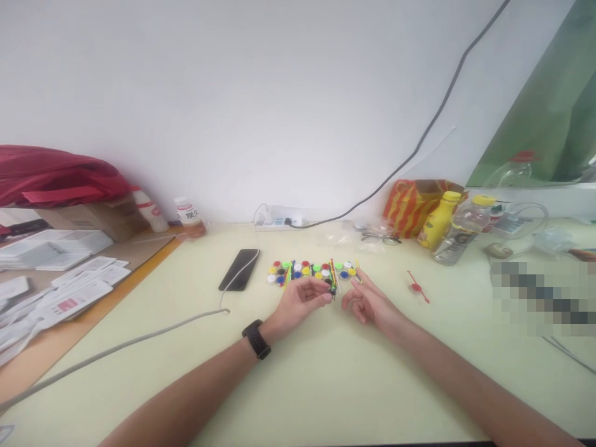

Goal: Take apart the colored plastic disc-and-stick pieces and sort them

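My left hand [305, 298] is closed in a pinch, thumb and fingertips together on a small black piece [333, 290] whose kind I cannot make out. Just right of it, my right hand [370, 301] has its fingers apart, the index finger stretched toward a thin yellow stick [358, 268] at the end of the row. Beyond both hands lies a row of small round discs [305, 271] in red, white, blue, yellow, green and black. Bundles of thin coloured sticks [332, 270] stand between the disc groups. My left hand hides part of the row.
A red disc with a pointed rod [416, 287] lies to the right. On the left are a phone [239, 270], a grey cable [139, 338] and stacked white cards [77, 301]. Bottles [459, 230], a striped bag [403, 208] and glasses [382, 238] stand or lie toward the wall.
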The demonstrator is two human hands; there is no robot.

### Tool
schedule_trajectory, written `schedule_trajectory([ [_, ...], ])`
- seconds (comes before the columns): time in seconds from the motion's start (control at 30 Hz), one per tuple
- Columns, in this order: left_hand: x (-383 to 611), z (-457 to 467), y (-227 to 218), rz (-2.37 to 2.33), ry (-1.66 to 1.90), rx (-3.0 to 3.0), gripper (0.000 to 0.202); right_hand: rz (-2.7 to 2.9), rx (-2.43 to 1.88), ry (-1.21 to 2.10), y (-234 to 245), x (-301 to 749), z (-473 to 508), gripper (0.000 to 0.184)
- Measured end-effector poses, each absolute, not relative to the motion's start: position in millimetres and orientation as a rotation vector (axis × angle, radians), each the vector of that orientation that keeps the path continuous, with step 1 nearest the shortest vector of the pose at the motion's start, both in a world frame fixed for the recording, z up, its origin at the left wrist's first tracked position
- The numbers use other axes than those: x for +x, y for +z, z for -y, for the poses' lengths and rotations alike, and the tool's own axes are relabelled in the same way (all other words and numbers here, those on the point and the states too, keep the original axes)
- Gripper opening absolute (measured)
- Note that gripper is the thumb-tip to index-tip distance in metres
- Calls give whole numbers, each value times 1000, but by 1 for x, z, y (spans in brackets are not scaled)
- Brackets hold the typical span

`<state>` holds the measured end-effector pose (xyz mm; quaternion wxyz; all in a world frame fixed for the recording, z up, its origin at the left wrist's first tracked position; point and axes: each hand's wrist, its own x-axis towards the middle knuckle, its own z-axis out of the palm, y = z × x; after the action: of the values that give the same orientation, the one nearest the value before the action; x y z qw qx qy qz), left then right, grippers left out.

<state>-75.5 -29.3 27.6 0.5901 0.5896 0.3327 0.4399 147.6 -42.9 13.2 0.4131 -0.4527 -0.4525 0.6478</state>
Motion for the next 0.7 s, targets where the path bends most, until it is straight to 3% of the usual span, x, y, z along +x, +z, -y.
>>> schedule_trajectory([
  [0.07,-76,29,27,-777,1038,1378,35,1217,-1071,1732,17,150,44,51],
  [0.2,-76,27,25,-777,1047,1387,35,1334,-978,1807,26,156,46,72],
  [0.43,-77,27,22,-763,973,1432,33,1392,-970,1596,24,150,45,44],
  [0.7,-77,27,21,-758,933,1510,30,1405,-975,1558,12,147,40,43],
])
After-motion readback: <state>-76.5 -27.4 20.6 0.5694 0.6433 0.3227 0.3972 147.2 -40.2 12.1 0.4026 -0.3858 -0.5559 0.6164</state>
